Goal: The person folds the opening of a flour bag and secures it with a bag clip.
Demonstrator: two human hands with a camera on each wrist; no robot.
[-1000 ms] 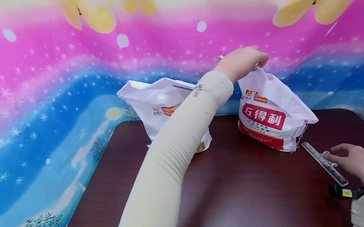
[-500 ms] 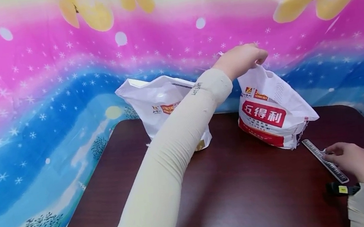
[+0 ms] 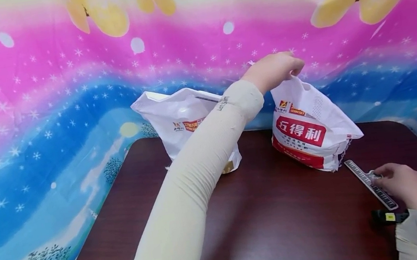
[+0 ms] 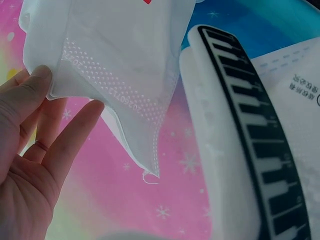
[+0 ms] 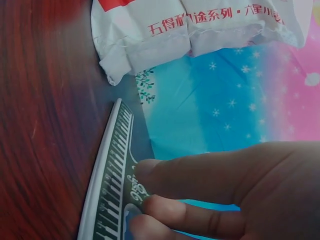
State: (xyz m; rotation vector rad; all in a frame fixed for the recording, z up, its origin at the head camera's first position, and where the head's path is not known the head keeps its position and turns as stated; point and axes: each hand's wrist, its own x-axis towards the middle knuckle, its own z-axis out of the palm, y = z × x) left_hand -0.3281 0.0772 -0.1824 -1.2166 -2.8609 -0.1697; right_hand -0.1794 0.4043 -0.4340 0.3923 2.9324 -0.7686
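Note:
At the back right of the table stands a white flour bag (image 3: 306, 129) with red print. My left hand (image 3: 277, 68) pinches its top edge between thumb and fingers; in the left wrist view the bag's stitched corner (image 4: 150, 160) hangs below. Near that bag's lower right corner lies a sealing clip (image 3: 367, 184) with a piano-key print. My right hand (image 3: 404, 184) pinches the clip's side tab, thumb (image 5: 150, 172) on top, as the right wrist view shows. Part of a second white flour bag (image 3: 173, 117) is hidden behind my left forearm. Along its top runs another piano-key clip (image 4: 250, 145).
The dark red-brown table (image 3: 282, 225) has rounded far corners. Behind it hangs a pink and blue printed cloth (image 3: 81, 76). My sleeved left forearm (image 3: 185, 193) reaches across the table. A black strap (image 3: 389, 216) is on my right wrist.
My right fingers have drawn closer together at the clip's tab. My left hand stays on the bag's top, and the bags keep their places. The head view has shifted slightly.

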